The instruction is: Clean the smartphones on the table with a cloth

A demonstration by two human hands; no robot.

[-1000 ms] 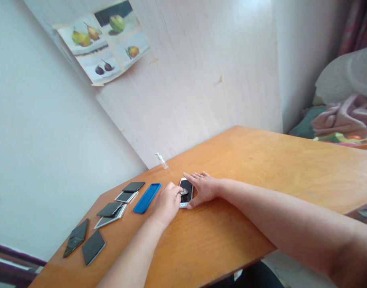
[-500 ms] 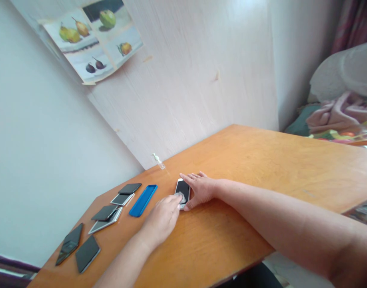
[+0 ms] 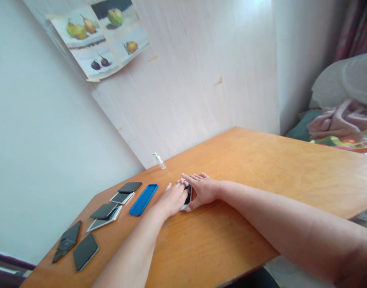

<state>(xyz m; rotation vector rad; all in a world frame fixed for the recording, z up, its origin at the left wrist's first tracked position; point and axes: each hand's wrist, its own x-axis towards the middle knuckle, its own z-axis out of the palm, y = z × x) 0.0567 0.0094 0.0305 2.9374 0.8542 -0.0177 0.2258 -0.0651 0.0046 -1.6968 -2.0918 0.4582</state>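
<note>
A white smartphone [image 3: 188, 195] with a dark screen lies flat on the wooden table, partly covered by both hands. My right hand [image 3: 204, 191] braces it from the right, with the thumb at the near end and the fingers at the far end. My left hand [image 3: 175, 197] reaches over the screen, its fingers pressed down near the phone's top. The small pale cloth under those fingers is now mostly hidden. Just left of my left hand lies an empty blue phone case [image 3: 143, 200].
Several other phones and tablets lie along the table's left side, among them a dark phone [image 3: 86, 252] and a black phone [image 3: 67, 241]. A small clear pump bottle [image 3: 160, 161] stands near the wall. The table [image 3: 261, 172] stretches off to the right.
My left hand has slid up the screen toward the phone's far end, covering the cloth that showed before. My right hand keeps its place on the phone. The view has shifted slightly.
</note>
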